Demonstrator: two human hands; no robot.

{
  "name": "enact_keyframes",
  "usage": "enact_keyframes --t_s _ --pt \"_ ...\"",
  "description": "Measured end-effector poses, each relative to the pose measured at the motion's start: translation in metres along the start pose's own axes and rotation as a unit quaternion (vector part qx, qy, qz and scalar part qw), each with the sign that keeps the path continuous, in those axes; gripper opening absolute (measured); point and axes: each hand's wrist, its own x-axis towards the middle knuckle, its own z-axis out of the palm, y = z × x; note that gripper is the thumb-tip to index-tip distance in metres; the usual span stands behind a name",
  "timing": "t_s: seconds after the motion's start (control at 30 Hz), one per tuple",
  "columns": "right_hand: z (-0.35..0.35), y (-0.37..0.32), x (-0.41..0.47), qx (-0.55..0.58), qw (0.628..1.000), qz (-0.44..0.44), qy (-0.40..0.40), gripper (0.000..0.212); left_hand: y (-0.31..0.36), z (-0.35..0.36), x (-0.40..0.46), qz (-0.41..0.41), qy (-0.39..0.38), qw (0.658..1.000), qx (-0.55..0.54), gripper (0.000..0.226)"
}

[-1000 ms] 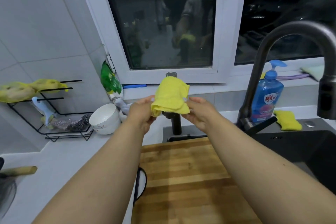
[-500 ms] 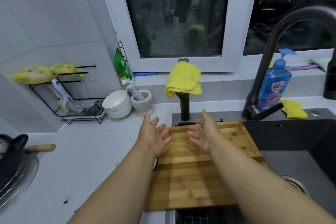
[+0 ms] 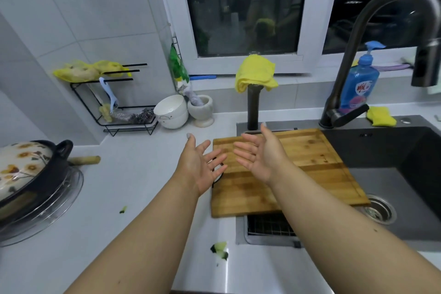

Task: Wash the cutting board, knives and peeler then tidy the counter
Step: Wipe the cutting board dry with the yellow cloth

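Both my hands are out in front of me, palms up, fingers spread and loose, holding nothing: my left hand (image 3: 200, 165) hangs over the counter (image 3: 133, 198) at the board's left edge, my right hand (image 3: 260, 156) above the board itself. The one board (image 3: 298, 169) lies flat across the sink's (image 3: 405, 198) left end. One yellow cloth (image 3: 256, 73) is draped over a dark post (image 3: 253, 107) behind it; a second yellow one (image 3: 381, 116) lies by the tap (image 3: 353, 55). One soap bottle (image 3: 360, 81), two stacked bowls (image 3: 171, 111). Two green scraps (image 3: 220, 249), perhaps peel, lie on the counter. One blue peeler (image 3: 108, 95) hangs on the rack (image 3: 114, 107).
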Motion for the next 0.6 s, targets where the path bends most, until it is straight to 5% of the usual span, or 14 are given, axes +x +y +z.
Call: enact_keyframes --t_s 0.27,0.6 --pt "0.020 0.026 -0.022 -0.007 1.000 0.024 -0.018 0.060 -0.011 -0.038 -0.045 0.017 0.032 0.999 -0.024 0.072" --pt "0.026 0.049 -0.066 -0.037 0.990 0.107 -0.083 0.059 -0.043 -0.057 -0.118 0.086 0.161 0.980 -0.076 0.070"
